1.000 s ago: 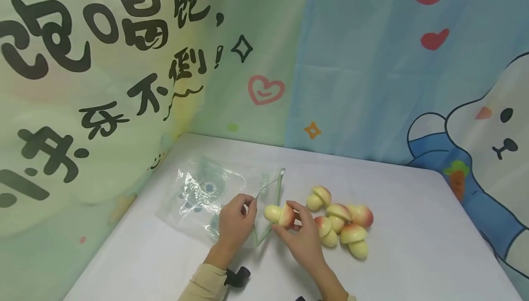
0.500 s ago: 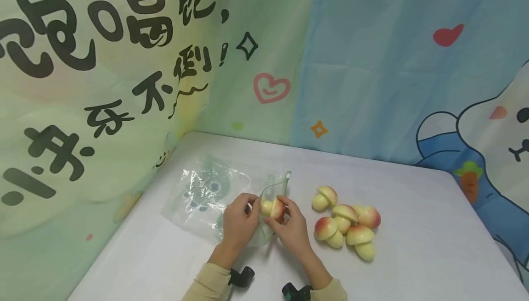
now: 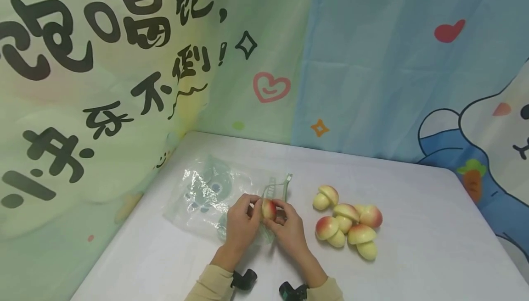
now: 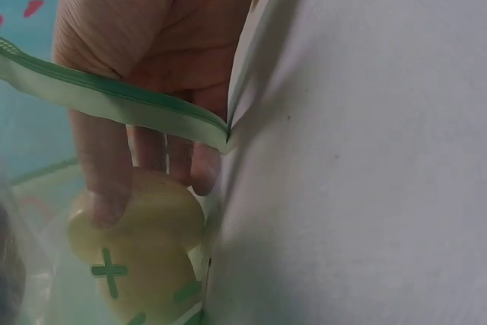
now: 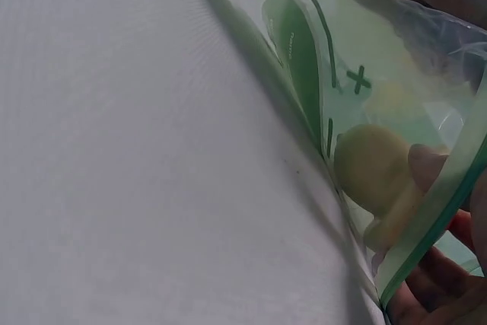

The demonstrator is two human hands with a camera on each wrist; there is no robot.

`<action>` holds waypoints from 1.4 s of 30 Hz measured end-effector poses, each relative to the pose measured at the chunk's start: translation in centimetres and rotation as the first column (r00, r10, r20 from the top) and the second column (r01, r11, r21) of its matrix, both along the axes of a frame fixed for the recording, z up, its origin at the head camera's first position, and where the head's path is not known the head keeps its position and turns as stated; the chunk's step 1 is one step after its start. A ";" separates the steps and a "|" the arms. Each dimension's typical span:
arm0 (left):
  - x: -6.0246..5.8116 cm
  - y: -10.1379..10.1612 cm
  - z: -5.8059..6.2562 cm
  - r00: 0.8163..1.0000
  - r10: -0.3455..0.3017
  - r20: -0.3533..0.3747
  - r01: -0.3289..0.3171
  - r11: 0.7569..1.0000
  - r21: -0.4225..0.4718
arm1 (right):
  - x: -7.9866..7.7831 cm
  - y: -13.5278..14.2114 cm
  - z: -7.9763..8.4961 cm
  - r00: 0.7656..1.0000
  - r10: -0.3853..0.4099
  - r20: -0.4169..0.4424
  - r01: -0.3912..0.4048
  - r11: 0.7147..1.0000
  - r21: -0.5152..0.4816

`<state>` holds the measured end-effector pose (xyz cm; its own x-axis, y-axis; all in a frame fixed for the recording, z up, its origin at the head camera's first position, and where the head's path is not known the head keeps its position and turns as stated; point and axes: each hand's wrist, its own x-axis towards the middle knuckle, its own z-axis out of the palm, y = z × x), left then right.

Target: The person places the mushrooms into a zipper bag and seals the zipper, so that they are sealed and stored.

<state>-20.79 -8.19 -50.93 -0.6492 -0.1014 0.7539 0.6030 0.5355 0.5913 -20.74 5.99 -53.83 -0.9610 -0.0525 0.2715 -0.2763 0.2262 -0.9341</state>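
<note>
A clear zip bag (image 3: pixel 198 218) with green bear-like print lies flat, its mouth facing right. My left hand (image 3: pixel 240 223) pinches the near lip of that mouth. My right hand (image 3: pixel 290 230) holds a pale yellow toy mushroom (image 3: pixel 269 209) with a reddish cap, its fingers reaching into the mouth. In the left wrist view the mushroom (image 4: pixel 152 245) shows through the plastic, past the green zip strip (image 4: pixel 114 100), with right-hand fingers on its cap. The right wrist view shows the same mushroom (image 5: pixel 373 169) inside, stem pointing deeper into the bag.
Several more toy mushrooms (image 3: pixel 345 218) lie in a loose cluster on the white table (image 3: pixel 413 246), right of the hands. A printed cloth backdrop (image 3: pixel 351 62) rises behind the table and along its left side. Black wrist cameras (image 3: pixel 244 279) sit on both cuffs.
My right hand has moved left with the mushroom, from just outside the bag's mouth to inside it. The left hand keeps its pinch on the lip. The head view has shifted slightly.
</note>
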 end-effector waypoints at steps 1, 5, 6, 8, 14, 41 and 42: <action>0.0 0.0 0.0 1.000 -0.004 0.003 0.004 1.000 0.010 | 0.0 0.0 0.0 1.000 0.009 -0.005 -0.009 1.000 -0.008; 0.2 -0.1 -0.1 0.999 -0.008 0.038 0.006 0.999 0.045 | 0.0 0.1 0.0 0.998 0.058 0.016 -0.057 0.997 -0.054; 0.3 -0.1 -0.1 0.999 -0.009 0.046 0.006 0.998 0.055 | 0.0 0.1 0.1 0.997 0.067 0.025 -0.065 0.996 -0.054; 0.4 -0.3 -0.1 0.998 0.003 0.060 -0.007 0.998 0.065 | 0.0 0.1 0.2 0.997 0.076 0.032 -0.074 0.996 -0.050; 0.2 -0.5 0.0 0.998 0.013 0.063 -0.017 0.998 0.063 | 0.0 0.4 0.7 1.000 0.012 0.021 -0.011 0.999 -0.038; 0.2 -0.6 -0.2 0.996 -0.052 0.076 0.044 0.993 0.111 | 4.2 10.6 5.1 0.840 -0.465 -0.281 0.510 0.853 0.114; 0.2 -0.6 -0.2 0.996 -0.052 0.077 0.043 0.993 0.110 | 4.3 10.7 5.0 0.839 -0.479 -0.259 0.526 0.835 0.161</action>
